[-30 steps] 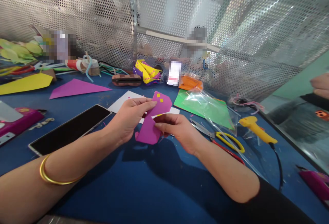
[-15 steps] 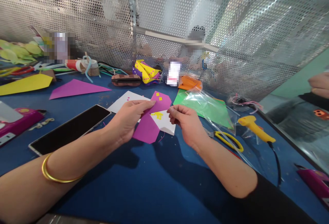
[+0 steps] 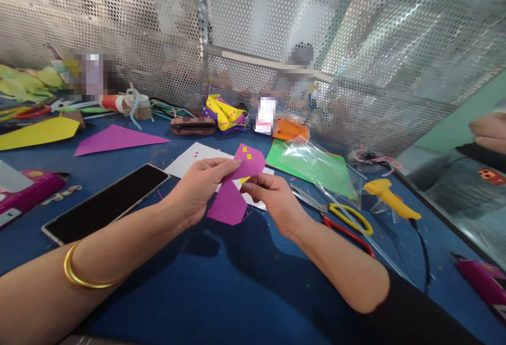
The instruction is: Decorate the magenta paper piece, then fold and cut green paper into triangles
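Observation:
My left hand (image 3: 201,187) pinches a purple folded paper shape (image 3: 229,205) at its narrow waist, between thumb and fingers. Its two lobes spread up and down, and two small yellow squares (image 3: 247,153) sit on the upper one. My right hand (image 3: 272,197) has its thumb and fingers together just below that lobe, over a white sheet (image 3: 269,172). A little yellow (image 3: 244,180) shows by these fingertips; what they hold, if anything, is too small to tell. White paper (image 3: 185,160) with a few tiny purple squares lies behind my left hand.
Scissors (image 3: 348,218) lie right of my right hand, near a yellow glue gun (image 3: 395,202). Green sheets (image 3: 316,165) in clear plastic are behind them. A dark phone (image 3: 110,202) lies left, with purple paper (image 3: 118,141) beyond. Another person's hand (image 3: 490,128) shows far right.
My right hand has moved left and slightly down, to the yellow pieces on the white sheet, uncovering the scissors. The purple paper in my left hand has shifted slightly right and down.

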`<state>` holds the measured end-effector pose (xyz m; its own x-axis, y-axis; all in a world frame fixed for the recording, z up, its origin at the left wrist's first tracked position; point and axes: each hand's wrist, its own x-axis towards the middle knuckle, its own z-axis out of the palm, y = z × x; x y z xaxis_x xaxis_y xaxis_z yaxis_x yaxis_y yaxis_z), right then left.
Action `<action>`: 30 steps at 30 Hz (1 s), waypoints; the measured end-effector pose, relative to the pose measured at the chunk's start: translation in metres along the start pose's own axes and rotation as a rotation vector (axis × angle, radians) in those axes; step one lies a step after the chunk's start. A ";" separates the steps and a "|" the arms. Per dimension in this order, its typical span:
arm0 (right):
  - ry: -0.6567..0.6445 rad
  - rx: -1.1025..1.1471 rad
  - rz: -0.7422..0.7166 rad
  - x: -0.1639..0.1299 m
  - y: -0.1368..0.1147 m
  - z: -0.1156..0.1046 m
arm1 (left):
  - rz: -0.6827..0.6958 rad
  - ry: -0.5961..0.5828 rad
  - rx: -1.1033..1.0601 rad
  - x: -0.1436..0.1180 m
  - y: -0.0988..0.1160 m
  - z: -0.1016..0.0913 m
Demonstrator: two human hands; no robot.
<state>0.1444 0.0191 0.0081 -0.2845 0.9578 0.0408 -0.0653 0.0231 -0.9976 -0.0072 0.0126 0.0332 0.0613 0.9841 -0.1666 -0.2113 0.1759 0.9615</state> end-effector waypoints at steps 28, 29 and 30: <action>0.674 -1.403 -0.304 -0.018 -0.036 -0.164 | -0.059 0.022 0.223 -0.004 0.008 -0.002; 0.722 -1.522 -0.256 -0.023 -0.038 -0.179 | -0.064 0.020 0.219 -0.004 0.008 -0.001; 0.761 -1.616 -0.173 -0.029 -0.039 -0.194 | -0.067 0.022 0.219 -0.004 0.007 -0.001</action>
<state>0.3404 0.0458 0.0351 0.1120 0.8113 0.5737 0.9937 -0.0912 -0.0651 -0.0102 0.0098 0.0409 0.0465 0.9711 -0.2343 0.0099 0.2341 0.9722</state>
